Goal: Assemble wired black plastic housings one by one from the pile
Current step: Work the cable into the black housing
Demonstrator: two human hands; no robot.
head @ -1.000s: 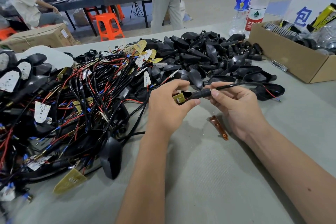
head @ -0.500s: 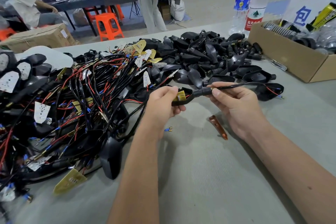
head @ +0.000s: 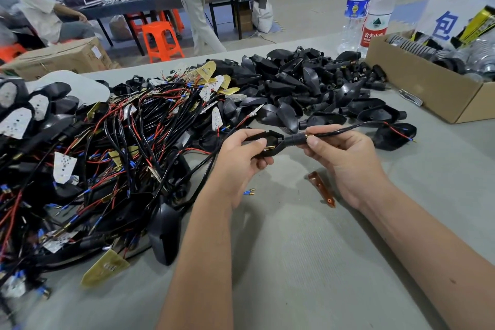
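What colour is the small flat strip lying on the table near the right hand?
Translucent amber-brown strip, seen best in the head view.

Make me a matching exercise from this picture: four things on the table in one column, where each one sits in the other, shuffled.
Things:
1. black plastic housing with a yellow circuit board
2. brown cardboard box of metal parts
3. small amber-brown plastic strip
4. two clear plastic water bottles

Places:
A. flat on the grey table below the right hand
B. at the far right edge of the table
C. in the grip of the left hand
D. standing upright behind the pile of black shells

Pairs: 1-C, 2-B, 3-A, 4-D
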